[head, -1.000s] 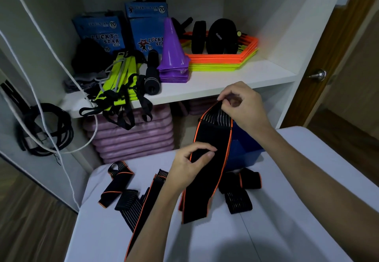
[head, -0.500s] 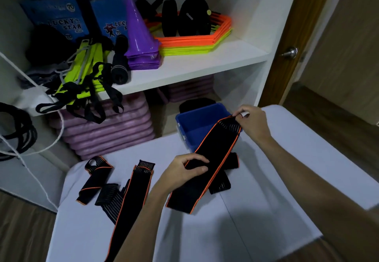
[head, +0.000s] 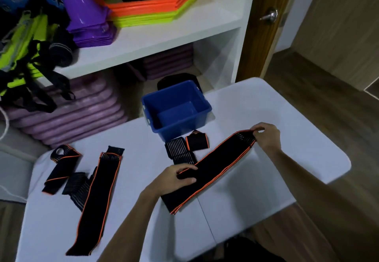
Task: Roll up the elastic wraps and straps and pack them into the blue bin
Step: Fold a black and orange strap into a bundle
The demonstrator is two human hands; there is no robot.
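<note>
A long black wrap with orange edges [head: 213, 167] stretches diagonally over the white table [head: 266, 190]. My right hand [head: 265, 136] pinches its far ribbed end. My left hand [head: 174, 179] grips the wrap near its middle, fingers curled over it. The blue bin [head: 205, 118] stands behind the wrap, and I see nothing inside it. A small black strap [head: 197, 143] and a ribbed strap [head: 180, 153] lie in front of the bin. At the left lie another long wrap [head: 96, 200], a twisted strap [head: 59, 167] and a ribbed piece [head: 75, 186].
A white shelf [head: 164, 36] behind the table holds purple cones [head: 86, 9], orange and yellow hexagon rings [head: 155, 9] and green-black straps [head: 22, 52]. Purple pads [head: 71, 110] are stacked beneath it. A wooden door [head: 264, 26] stands at the right. The table's right edge ends near my right hand.
Both hands have lowered the wrap from upright in front of the shelf to a low diagonal over the table. My view has tipped downward, so the bin shows fully.
</note>
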